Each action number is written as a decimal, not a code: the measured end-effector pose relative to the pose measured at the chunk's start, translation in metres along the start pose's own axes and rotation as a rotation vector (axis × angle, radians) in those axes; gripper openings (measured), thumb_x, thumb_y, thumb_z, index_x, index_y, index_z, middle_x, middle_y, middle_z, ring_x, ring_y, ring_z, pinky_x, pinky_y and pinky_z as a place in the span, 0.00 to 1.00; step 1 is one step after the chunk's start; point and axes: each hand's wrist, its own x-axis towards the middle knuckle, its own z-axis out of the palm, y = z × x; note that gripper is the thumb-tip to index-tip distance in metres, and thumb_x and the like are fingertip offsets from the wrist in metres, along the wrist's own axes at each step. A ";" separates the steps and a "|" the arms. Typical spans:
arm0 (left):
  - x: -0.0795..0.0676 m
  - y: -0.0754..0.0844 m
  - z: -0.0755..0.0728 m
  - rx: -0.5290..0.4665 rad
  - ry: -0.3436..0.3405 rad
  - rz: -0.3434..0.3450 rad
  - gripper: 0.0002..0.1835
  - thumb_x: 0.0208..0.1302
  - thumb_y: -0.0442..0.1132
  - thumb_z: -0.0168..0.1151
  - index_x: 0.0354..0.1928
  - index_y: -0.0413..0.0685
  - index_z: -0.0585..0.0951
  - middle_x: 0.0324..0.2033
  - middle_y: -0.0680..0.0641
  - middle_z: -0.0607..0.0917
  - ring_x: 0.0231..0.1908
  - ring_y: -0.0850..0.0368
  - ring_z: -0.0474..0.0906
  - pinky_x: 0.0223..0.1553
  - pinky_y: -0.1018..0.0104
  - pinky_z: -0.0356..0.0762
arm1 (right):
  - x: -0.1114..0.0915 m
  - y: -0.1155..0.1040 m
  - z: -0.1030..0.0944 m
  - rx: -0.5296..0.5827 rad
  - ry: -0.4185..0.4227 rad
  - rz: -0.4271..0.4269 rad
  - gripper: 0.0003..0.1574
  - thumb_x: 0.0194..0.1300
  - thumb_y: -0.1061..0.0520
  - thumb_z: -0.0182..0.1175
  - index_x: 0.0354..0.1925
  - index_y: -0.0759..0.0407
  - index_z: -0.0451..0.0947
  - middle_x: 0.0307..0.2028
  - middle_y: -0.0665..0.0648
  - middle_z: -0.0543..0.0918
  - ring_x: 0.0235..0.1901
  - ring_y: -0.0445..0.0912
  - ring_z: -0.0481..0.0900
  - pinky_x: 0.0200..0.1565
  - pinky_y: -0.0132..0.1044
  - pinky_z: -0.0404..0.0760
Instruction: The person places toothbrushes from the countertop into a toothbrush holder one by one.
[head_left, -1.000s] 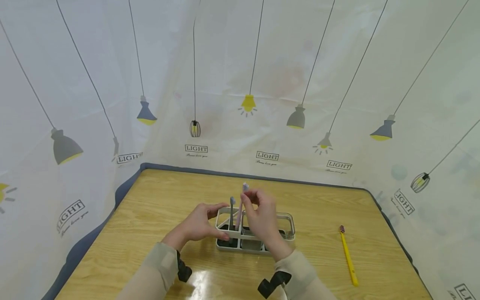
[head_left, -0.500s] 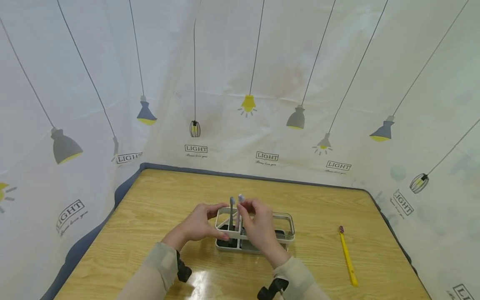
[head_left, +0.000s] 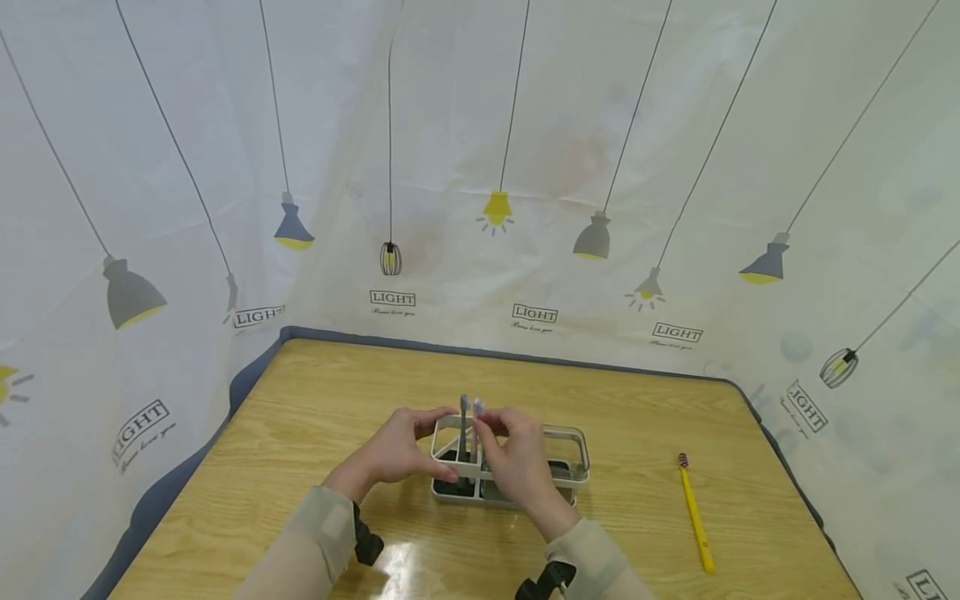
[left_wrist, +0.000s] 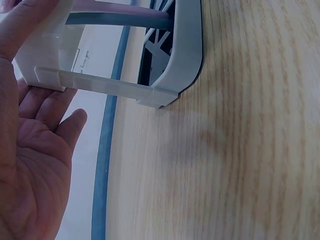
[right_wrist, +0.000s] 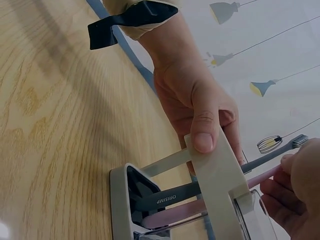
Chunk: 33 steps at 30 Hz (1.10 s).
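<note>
A white toothbrush holder (head_left: 454, 498) with dark-based compartments stands on the table. My left hand (head_left: 392, 450) grips its left end, thumb on the front of the upper frame and fingers behind, as the right wrist view also shows. Upright in the left compartment stands a dark grey toothbrush (right_wrist: 172, 195). Beside it, in the same compartment, is a pink toothbrush (right_wrist: 175, 214), its lower end down near the base. My right hand (head_left: 516, 457) pinches the pink toothbrush just below its head. That hand hides part of the holder's middle in the head view.
A yellow toothbrush (head_left: 696, 517) lies on the wooden table (head_left: 360, 375) to the right of the holder. A clear insert (right_wrist: 255, 215) sits in the holder's frame. A white curtain (head_left: 450, 125) printed with lamps surrounds the table's back and sides.
My right hand has moved down and slightly left, lowering the pink toothbrush into the left compartment until its head is about level with the grey one. My left hand has stayed on the holder.
</note>
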 end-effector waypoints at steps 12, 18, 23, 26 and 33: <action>0.001 0.002 0.003 0.009 -0.005 0.012 0.52 0.46 0.51 0.90 0.75 0.49 0.76 0.74 0.44 0.73 0.73 0.38 0.68 0.71 0.45 0.68 | -0.002 0.001 -0.004 -0.002 -0.012 0.063 0.03 0.72 0.62 0.70 0.41 0.62 0.88 0.38 0.53 0.90 0.37 0.43 0.88 0.41 0.37 0.89; 0.002 -0.002 0.003 0.022 0.000 0.007 0.53 0.45 0.52 0.90 0.75 0.50 0.75 0.74 0.45 0.73 0.73 0.38 0.67 0.72 0.44 0.67 | -0.004 0.001 -0.008 0.012 -0.043 0.100 0.04 0.69 0.62 0.73 0.43 0.60 0.89 0.39 0.51 0.90 0.38 0.43 0.88 0.43 0.39 0.89; 0.003 -0.003 0.003 0.023 0.003 0.007 0.53 0.45 0.52 0.90 0.75 0.51 0.75 0.74 0.44 0.73 0.73 0.38 0.68 0.72 0.44 0.67 | -0.008 0.001 -0.017 0.001 -0.048 0.129 0.06 0.68 0.62 0.73 0.44 0.60 0.88 0.39 0.51 0.90 0.40 0.45 0.88 0.45 0.45 0.89; 0.002 -0.002 0.003 0.033 0.014 -0.001 0.53 0.44 0.53 0.90 0.75 0.53 0.76 0.74 0.45 0.73 0.73 0.39 0.68 0.72 0.44 0.68 | -0.011 0.002 -0.024 -0.027 -0.036 0.134 0.07 0.69 0.62 0.73 0.44 0.61 0.88 0.40 0.52 0.89 0.40 0.45 0.88 0.45 0.46 0.89; 0.002 -0.004 0.002 0.018 0.010 -0.015 0.54 0.44 0.54 0.90 0.76 0.54 0.75 0.75 0.44 0.71 0.74 0.38 0.67 0.71 0.43 0.69 | -0.015 0.010 -0.049 -0.047 0.042 0.091 0.08 0.66 0.63 0.75 0.43 0.64 0.88 0.39 0.55 0.90 0.38 0.48 0.89 0.41 0.48 0.90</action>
